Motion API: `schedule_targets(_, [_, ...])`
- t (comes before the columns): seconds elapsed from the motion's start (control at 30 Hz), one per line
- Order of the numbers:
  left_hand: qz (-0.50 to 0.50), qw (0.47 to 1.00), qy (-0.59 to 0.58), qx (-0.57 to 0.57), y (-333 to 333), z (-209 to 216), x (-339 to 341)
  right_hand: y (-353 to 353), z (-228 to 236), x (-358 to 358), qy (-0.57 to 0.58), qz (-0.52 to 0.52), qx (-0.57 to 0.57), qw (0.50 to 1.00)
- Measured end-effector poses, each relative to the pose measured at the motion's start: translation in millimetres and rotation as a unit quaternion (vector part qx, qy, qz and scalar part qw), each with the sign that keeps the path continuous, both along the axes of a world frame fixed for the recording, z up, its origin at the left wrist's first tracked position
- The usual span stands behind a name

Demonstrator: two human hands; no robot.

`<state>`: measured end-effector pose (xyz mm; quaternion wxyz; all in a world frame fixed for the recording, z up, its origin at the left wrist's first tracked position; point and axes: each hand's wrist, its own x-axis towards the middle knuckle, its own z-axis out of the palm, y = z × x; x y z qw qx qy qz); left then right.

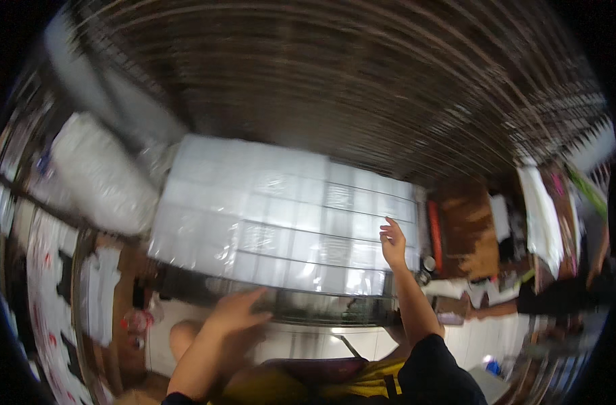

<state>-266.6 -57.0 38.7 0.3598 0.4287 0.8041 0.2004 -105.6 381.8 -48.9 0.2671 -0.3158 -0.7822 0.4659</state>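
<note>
Currently squaring the stack of clear plastic-wrapped sheets [281, 216]: right hand [393, 241] fingers spread, touching its right edge; left hand [235, 312] blurred at its near edge, grip unclear. Next probably needs firm two-handed hold.

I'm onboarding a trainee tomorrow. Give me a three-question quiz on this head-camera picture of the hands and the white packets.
1. True or false: the right hand is raised with open fingers over the sheet of white packets.
2. Which hand is blurred, at the sheet's near edge?
A. left hand
B. right hand
C. neither
3. Fill in: the big pale bag lies to the ______ of the sheet.

Key
1. True
2. A
3. left
</note>
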Motion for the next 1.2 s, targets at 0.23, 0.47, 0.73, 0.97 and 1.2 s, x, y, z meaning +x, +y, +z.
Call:
schedule_targets(0.23, [0.012, 0.999, -0.030, -0.021, 29.5, -4.1, 13.0, 55.7, 150.3, 139.8, 0.022, -0.157, 0.147, 0.976])
schedule_targets(0.47, [-0.012, 0.999, 0.021, -0.029, 41.0, -2.1, 52.1, 90.5, 244.1, 264.2, 0.084, -0.327, 0.302, 0.892])
schedule_targets(0.73, [-0.024, 0.996, 0.013, 0.082, 31.9, 19.9, 100.3, 188.9, 317.5, 363.1, 0.206, -0.473, 0.278, 0.810])
schedule_targets(0.97, [-0.006, 0.999, -0.032, 0.024, 27.4, 28.2, 155.4, 273.6, 342.9, 420.3, 0.462, -0.467, 0.022, 0.754])
schedule_targets(1.2, [0.125, 0.967, -0.221, 0.024, 19.2, 24.3, 178.2, 290.2, 346.1, 403.8, 0.420, -0.470, 0.034, 0.775])
